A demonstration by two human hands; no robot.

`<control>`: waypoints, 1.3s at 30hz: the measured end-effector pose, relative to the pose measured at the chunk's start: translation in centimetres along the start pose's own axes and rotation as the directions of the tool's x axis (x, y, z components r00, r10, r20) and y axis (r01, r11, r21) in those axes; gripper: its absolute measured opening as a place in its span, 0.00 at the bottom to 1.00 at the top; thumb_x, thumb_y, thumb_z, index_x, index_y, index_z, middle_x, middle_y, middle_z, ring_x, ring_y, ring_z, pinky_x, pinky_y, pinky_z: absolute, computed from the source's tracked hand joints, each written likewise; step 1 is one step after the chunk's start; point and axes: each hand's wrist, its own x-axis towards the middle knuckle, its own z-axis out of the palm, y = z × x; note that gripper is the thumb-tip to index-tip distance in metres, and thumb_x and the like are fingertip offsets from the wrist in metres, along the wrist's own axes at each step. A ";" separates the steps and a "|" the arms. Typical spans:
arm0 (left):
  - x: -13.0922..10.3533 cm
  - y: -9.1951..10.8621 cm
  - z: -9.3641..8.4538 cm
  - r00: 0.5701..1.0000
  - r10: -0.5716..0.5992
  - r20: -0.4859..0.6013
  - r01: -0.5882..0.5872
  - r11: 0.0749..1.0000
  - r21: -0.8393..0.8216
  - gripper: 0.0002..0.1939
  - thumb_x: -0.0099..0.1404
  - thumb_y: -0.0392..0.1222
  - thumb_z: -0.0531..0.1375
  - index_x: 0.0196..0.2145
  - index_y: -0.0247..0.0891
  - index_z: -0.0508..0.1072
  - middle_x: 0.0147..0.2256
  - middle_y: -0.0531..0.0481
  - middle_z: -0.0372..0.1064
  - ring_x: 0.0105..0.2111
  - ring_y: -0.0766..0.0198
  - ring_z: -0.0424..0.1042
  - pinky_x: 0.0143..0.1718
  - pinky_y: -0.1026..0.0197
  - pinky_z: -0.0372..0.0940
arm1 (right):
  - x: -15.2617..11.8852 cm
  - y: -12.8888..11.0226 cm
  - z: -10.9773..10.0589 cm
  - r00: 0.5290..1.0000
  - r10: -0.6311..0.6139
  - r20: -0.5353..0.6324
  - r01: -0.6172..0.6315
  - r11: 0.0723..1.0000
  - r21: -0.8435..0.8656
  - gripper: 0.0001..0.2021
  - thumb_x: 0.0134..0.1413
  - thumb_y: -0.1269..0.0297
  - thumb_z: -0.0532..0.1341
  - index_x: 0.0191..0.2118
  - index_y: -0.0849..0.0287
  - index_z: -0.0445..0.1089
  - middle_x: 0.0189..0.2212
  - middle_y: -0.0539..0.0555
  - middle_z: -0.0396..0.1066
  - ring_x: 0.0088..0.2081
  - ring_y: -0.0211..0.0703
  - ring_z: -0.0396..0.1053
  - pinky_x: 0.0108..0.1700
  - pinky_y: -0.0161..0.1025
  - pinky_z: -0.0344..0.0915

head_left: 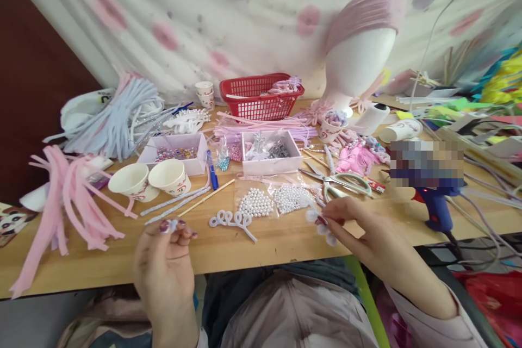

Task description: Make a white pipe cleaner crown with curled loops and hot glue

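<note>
My left hand [165,266] is closed in a pinch at the table's front edge, with a small pale-blue fuzzy bit [174,225] between the fingertips; most of it is hidden. On the right, my right hand [362,228] pinches a pale looped pipe cleaner [312,216], its round loops hanging below the fingers. Between the hands a pale-blue pipe cleaner bent into several loops [232,219] lies on the wood. Just behind it are white pearl beads [255,203] in clear bags. Scissors [338,180] with pale handles rest beyond my right hand.
Paper cups [169,176], a blue pen [212,170] and a wooden stick [206,198] lie left. Bead boxes [272,162], a red basket [261,103] and a white mannequin head [356,60] stand behind. At right is a blue glue gun [438,206] with cables; pink pipe cleaners [87,201] overhang left.
</note>
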 end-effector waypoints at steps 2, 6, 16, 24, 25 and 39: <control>-0.6 -0.8 0.1 0.995 -0.022 0.101 0.019 0.999 0.028 0.11 0.44 0.39 0.73 0.24 0.37 0.76 0.23 0.54 0.75 0.21 0.70 0.69 0.23 0.69 0.67 | 0.2 -0.3 0.1 0.998 0.032 -0.060 -0.017 0.970 0.242 0.05 0.63 0.60 0.61 0.41 0.54 0.69 0.31 0.53 0.75 0.30 0.43 0.73 0.27 0.34 0.66; -2.5 -1.9 1.3 0.958 -0.126 0.258 0.116 0.992 0.055 0.16 0.42 0.44 0.78 0.25 0.36 0.78 0.23 0.53 0.74 0.21 0.70 0.69 0.24 0.69 0.68 | 0.9 -0.4 0.8 0.977 0.190 0.096 -0.192 0.587 0.787 0.09 0.55 0.57 0.69 0.33 0.56 0.73 0.25 0.50 0.68 0.26 0.35 0.64 0.29 0.32 0.64; -7.3 -2.8 6.8 0.765 -0.400 0.505 0.363 0.915 0.174 0.12 0.49 0.42 0.75 0.29 0.36 0.78 0.27 0.51 0.76 0.23 0.69 0.70 0.28 0.68 0.68 | 1.3 -0.9 3.4 0.933 0.131 0.334 -0.319 -0.125 0.940 0.12 0.50 0.56 0.72 0.36 0.58 0.75 0.27 0.47 0.63 0.21 0.29 0.50 0.23 0.28 0.56; -6.7 -4.0 6.0 0.717 -0.515 0.470 0.512 0.846 0.147 0.07 0.53 0.38 0.67 0.30 0.34 0.80 0.26 0.51 0.69 0.20 0.73 0.61 0.19 0.70 0.56 | 1.9 -1.5 4.1 0.969 0.126 0.211 -0.205 -0.058 0.977 0.12 0.57 0.56 0.68 0.36 0.62 0.77 0.23 0.48 0.71 0.19 0.29 0.60 0.26 0.31 0.60; -6.8 -4.0 6.0 0.710 -0.536 0.458 0.528 0.834 0.157 0.07 0.52 0.37 0.66 0.30 0.34 0.79 0.26 0.51 0.68 0.20 0.73 0.59 0.19 0.70 0.55 | 1.8 -1.6 4.1 0.968 0.121 0.220 -0.215 -0.054 0.975 0.13 0.57 0.55 0.68 0.36 0.62 0.77 0.23 0.49 0.71 0.19 0.29 0.61 0.26 0.31 0.60; -7.6 -3.7 5.9 0.683 -0.498 0.534 0.123 0.799 0.588 0.24 0.52 0.63 0.69 0.25 0.38 0.76 0.18 0.60 0.44 0.17 0.73 0.45 0.19 0.67 0.38 | 3.2 -0.6 3.9 0.965 0.088 0.247 -0.261 0.397 0.880 0.20 0.57 0.47 0.65 0.28 0.61 0.70 0.13 0.44 0.62 0.15 0.30 0.57 0.21 0.32 0.53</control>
